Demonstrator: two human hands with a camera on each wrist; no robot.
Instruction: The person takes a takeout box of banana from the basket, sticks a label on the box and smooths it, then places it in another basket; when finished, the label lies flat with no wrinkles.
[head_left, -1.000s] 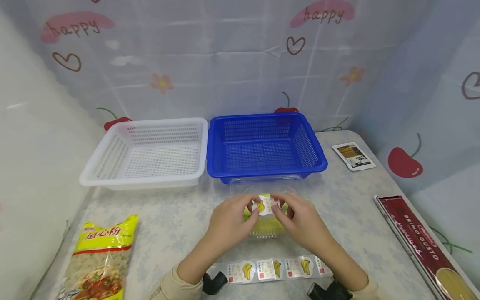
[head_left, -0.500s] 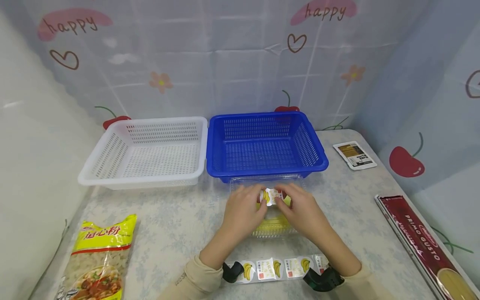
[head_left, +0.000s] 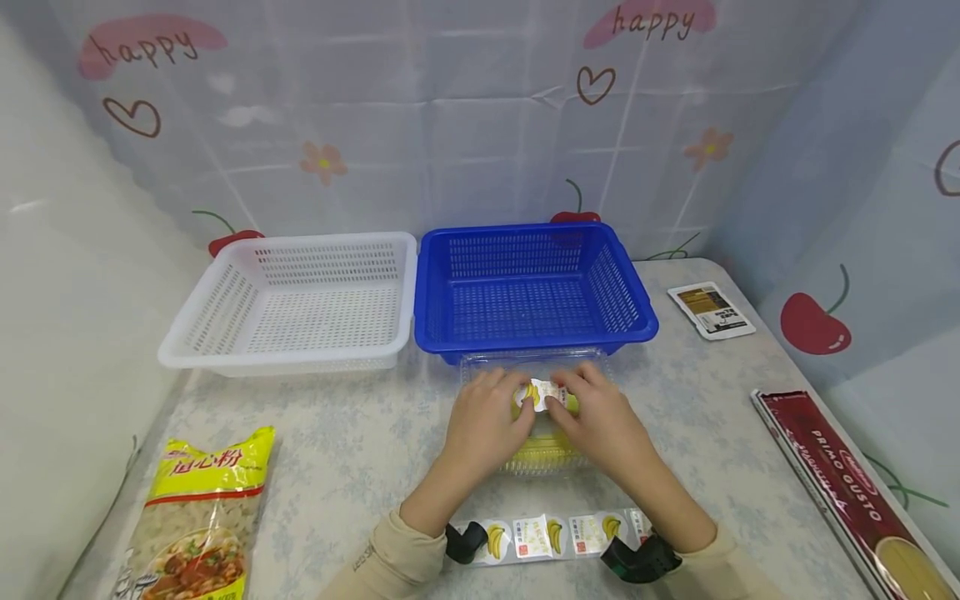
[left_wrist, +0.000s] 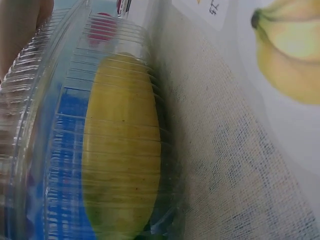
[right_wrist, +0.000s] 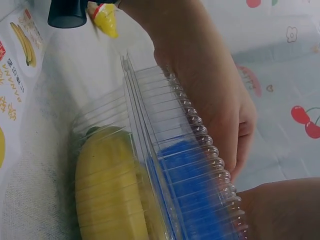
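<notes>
A white sticker (head_left: 542, 395) printed with bananas is over the top of a clear plastic clamshell box (head_left: 543, 468). Thumb and fingers of my left hand (head_left: 486, 423) pinch its left side, while my right hand (head_left: 606, 418) grips its right side the same way. Both hands are close over the lid. Through the ribbed wall, a yellow banana (left_wrist: 122, 145) shows in the left wrist view. The right wrist view also shows a banana (right_wrist: 107, 185) below the lid seam, with a hand (right_wrist: 212, 105) above the box.
A strip of several banana stickers (head_left: 551, 537) lies in front of the box. Behind stand a white basket (head_left: 285, 365) and a blue basket (head_left: 532, 343). A yellow-topped food bag (head_left: 202, 517) lies left; a red pasta pack (head_left: 840, 483) and a small white packet (head_left: 711, 312) lie right.
Both hands have moved slightly away from me and to the right with the sticker, mostly in the first half second. The sticker now sits about over the box's middle.
</notes>
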